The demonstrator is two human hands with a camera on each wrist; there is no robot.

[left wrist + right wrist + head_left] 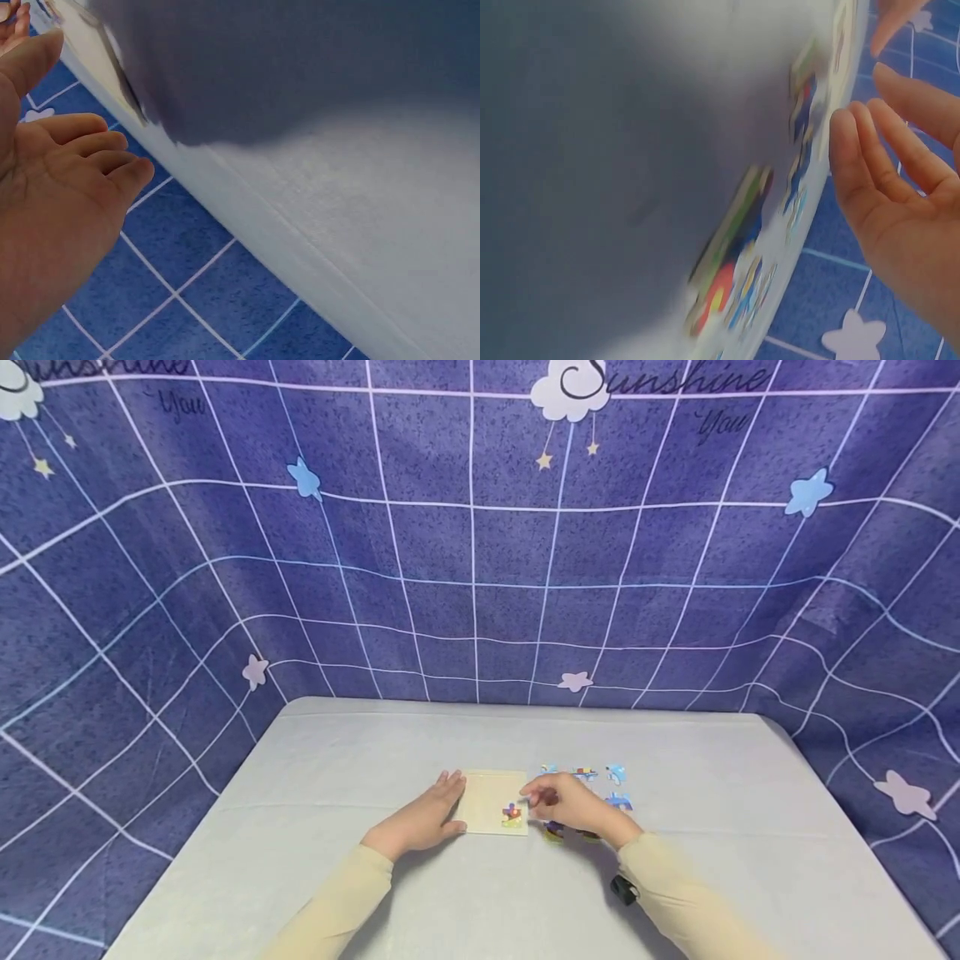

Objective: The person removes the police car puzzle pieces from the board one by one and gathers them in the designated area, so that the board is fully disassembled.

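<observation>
A pale wooden puzzle board [487,785] lies on the table, with one colourful jigsaw piece [512,815] on its lower right part. My left hand [426,814] rests at the board's left edge, fingers extended and thumb by the lower corner. In the left wrist view, that hand [75,172] holds nothing. Beside the board's right edge hovers my right hand [566,802], its fingers loosely bent. The right wrist view shows the right hand's fingers [855,161] with nothing between them. Partly beneath this hand, a yellow and purple piece [553,832] lies on the table.
Several loose puzzle pieces lie right of the board, including a blue one [619,802] and a light blue one [616,773]; the right hand covers some. A black wrist device [624,890] sits at the right sleeve. Behind the grey-white table [337,735] hangs a blue gridded curtain [510,543].
</observation>
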